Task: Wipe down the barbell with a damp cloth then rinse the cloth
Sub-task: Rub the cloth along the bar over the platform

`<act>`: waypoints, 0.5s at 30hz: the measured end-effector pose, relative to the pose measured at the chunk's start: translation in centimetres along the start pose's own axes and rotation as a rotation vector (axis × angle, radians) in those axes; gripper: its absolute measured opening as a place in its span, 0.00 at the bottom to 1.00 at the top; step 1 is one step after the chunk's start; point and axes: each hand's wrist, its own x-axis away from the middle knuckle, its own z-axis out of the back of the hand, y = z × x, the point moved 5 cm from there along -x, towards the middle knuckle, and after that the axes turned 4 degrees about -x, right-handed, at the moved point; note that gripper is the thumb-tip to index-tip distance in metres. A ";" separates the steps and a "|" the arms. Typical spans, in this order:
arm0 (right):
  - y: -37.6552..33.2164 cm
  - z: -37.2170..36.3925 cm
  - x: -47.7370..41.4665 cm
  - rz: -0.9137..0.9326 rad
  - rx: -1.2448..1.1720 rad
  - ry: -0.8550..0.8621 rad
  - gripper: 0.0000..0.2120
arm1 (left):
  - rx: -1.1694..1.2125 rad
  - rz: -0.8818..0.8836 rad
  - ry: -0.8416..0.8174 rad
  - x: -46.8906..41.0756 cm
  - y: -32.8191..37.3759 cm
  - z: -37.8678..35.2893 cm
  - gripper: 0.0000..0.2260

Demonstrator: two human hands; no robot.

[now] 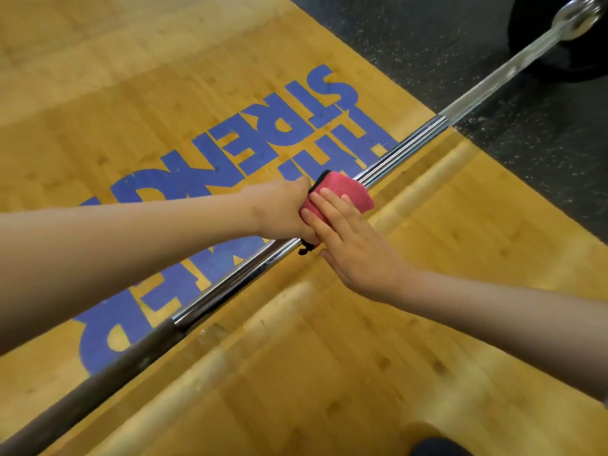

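A chrome barbell [227, 284] runs diagonally from the lower left to the upper right above a wooden platform. A pink cloth [345, 187] with a black edge is wrapped over the bar near the middle. My left hand [279, 209] grips the bar and the cloth's left end from the far side. My right hand [352, 245] lies on the cloth with straight fingers, pressing it onto the bar. The bar's far end carries a black weight plate [533, 51] and a chrome collar [579, 14], both blurred.
The wooden platform [329, 357] bears large blue lettering [230, 153] under the bar. Black speckled rubber flooring [427, 44] lies at the upper right. A dark shape [437, 447] shows at the bottom edge.
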 end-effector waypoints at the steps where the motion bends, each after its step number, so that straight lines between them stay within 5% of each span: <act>1: 0.1 0.1 0.0 -0.003 0.008 -0.017 0.27 | 0.018 -0.010 0.014 0.0 -0.2 -0.1 0.22; 9: -0.5 2.2 -0.9 -0.056 0.049 -0.324 0.28 | 0.135 -0.094 0.119 0.7 -1.3 -1.0 0.22; 15: 0.0 3.0 -1.0 -0.022 0.012 -0.383 0.30 | 0.024 -0.047 0.240 1.4 -0.6 -2.7 0.20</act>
